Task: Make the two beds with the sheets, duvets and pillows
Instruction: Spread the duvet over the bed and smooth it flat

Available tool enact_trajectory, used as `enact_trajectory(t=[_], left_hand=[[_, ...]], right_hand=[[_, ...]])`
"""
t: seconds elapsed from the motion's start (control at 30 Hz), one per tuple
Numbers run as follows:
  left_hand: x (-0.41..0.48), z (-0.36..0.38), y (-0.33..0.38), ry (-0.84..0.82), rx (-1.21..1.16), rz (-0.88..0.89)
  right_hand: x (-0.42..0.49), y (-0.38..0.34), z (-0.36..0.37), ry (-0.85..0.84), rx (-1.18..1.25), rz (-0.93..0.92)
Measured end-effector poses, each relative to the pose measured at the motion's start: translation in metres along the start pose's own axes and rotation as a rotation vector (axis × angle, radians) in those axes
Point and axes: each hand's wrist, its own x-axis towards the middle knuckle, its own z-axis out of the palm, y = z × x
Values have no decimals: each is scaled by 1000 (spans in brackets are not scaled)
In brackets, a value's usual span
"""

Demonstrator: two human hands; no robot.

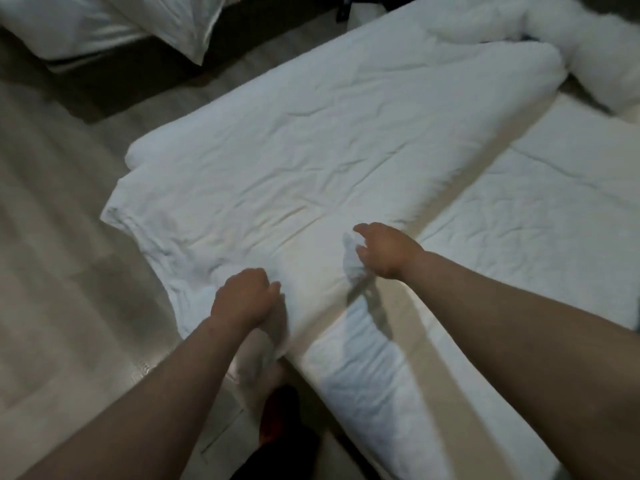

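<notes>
Frame soft with blur. A dark shape (277, 414) with a red patch sits at the near edge between the forearms; we cannot make it out. The second bed (69, 64) is cut off far left, showing only its pillows (104, 26).

Left grip (246, 297): knuckles up, fingers curled under and hidden, clenched into the duvet (311, 140) at its near left end. Right grip (382, 251): arm extended, thumb and fingers pinching up a peak of the same duvet at its near right end.

The duvet lies folded lengthwise along the left side of the near bed, with its left edge overhanging the floor (52, 254). The sheet (540, 209) lies bare to the right. Crumpled pillows (595, 60) lie far right. Open floor separates the beds.
</notes>
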Motion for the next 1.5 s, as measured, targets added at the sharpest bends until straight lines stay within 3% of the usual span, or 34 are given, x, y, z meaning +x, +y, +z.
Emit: enact_trajectory(t=[0.2, 0.5, 0.73, 0.9, 1.23, 1.5], left_hand=[[-118, -45, 124, 80, 26, 283], [-310, -40, 272, 139, 67, 504], [-379, -28, 371, 198, 183, 669], [-377, -22, 437, 262, 353, 740], [-275, 22, 562, 217, 320, 681], [-224, 33, 707, 203, 355, 705]], right_hand=[[-176, 60, -67, 183, 82, 53], [-452, 158, -97, 422, 178, 177], [-592, 233, -112, 526, 119, 286], [-617, 294, -124, 563, 85, 364], [-564, 461, -180, 452, 135, 430], [-528, 588, -244, 483, 140, 431]])
